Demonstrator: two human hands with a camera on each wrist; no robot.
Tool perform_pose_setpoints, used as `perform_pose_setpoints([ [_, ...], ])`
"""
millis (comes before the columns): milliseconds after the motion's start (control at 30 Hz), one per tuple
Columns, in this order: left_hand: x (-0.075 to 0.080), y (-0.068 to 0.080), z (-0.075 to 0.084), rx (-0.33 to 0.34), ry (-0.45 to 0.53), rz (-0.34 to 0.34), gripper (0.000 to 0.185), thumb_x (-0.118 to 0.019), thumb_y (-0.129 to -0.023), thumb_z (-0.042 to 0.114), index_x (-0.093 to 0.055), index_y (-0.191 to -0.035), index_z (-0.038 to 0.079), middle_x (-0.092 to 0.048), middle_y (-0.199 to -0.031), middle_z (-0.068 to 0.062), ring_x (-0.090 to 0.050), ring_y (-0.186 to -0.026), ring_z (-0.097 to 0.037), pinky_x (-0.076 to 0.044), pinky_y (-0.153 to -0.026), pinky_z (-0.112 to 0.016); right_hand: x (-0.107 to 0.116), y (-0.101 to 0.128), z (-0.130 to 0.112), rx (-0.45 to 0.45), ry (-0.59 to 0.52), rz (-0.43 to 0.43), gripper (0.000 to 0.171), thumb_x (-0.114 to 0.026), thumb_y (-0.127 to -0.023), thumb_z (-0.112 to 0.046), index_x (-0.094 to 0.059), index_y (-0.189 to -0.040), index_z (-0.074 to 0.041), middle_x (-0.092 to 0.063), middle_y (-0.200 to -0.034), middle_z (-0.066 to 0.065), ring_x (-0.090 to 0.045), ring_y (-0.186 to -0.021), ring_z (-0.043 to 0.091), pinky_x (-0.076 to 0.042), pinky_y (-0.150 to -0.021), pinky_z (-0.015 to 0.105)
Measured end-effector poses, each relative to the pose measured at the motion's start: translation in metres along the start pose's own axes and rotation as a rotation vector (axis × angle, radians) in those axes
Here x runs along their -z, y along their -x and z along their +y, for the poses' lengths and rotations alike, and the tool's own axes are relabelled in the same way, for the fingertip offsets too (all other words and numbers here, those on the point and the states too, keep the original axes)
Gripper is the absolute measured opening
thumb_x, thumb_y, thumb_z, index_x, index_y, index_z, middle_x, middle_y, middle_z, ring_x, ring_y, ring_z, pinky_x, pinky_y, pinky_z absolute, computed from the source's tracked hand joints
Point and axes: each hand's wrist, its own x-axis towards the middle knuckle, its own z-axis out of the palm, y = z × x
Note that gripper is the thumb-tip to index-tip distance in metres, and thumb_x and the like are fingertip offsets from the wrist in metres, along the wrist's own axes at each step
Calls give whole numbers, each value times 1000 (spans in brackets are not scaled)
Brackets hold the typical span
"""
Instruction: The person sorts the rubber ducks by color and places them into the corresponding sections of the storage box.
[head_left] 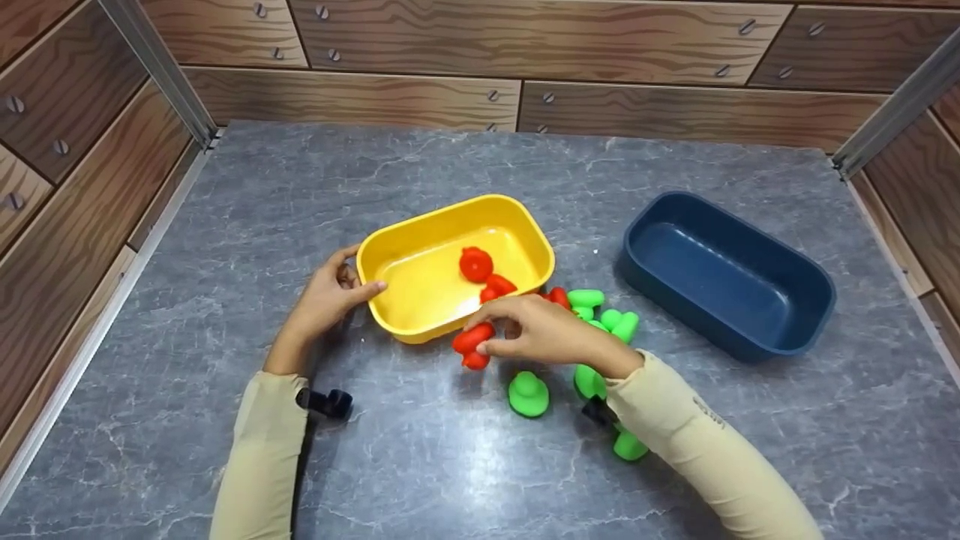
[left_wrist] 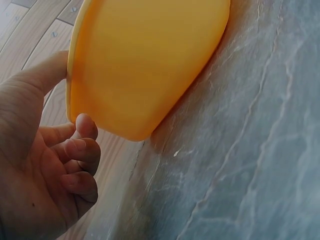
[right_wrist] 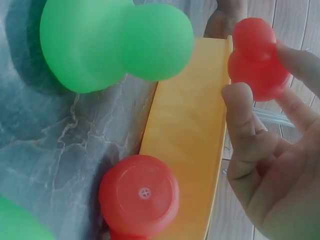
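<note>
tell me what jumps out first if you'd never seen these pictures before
The bright yellow tub in the middle of the grey marbled table catches the eye, with the left hand gripping its near-left corner and two red pieces inside. Just in front of it, the right hand pinches a red piece above a scatter of green pieces, with an empty dark blue tub off to the right.

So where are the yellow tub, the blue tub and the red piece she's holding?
yellow tub (head_left: 420, 289): head view, bare floor inside.
blue tub (head_left: 712, 281): head view, inner floor.
red piece (head_left: 472, 337): head view, its middle, pinched by the right hand.
</note>
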Motion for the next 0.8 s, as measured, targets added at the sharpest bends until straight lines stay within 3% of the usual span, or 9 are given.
perform_pose_setpoints([
  [100,0,0,1,9,-5,1,71,-73,-84,14,-38,-144,-3,-47,-78,-1,-43,-63,-9,-38,-55,-18,0,-2,1,-12,-48,25,27,-68,-91,-29,-68,-116,-20,-68,-105,-4,-55,-76,14,-47,-71,23],
  [267,-1,-9,-18,3,-6,15,74,-76,-83,20,-39,-144,3,-47,-78,0,-44,-62,-8,-39,-54,-19,-1,-5,2,-52,-178,63,29,-67,-90,-31,-66,-116,-18,-67,-106,-1,-58,-85,22,-49,-78,32],
  [367,-1,-13,-26,-15,-4,25,73,-76,-82,21,-40,-144,4,-47,-78,0,-44,-62,-8,-39,-54,-19,-1,-7,1,-72,-242,92,29,-67,-91,-30,-66,-117,-17,-67,-110,1,-59,-88,25,-50,-79,31],
  [533,-1,-13,-26,-22,-14,29,73,-76,-82,21,-41,-143,3,-47,-78,-1,-44,-62,-9,-38,-54,-19,0,-8,0,-67,-316,152,28,-66,-92,-25,-65,-118,-14,-68,-113,4,-58,-83,20,-47,-72,22],
  [800,-1,-13,-26,-32,-27,27,72,-76,-82,22,-41,-142,2,-47,-77,-1,-43,-62,-9,-37,-54,-19,-1,-12,-1,-98,-352,228,30,-66,-91,-25,-65,-120,-14,-67,-111,5,-53,-82,17,-44,-74,24],
])
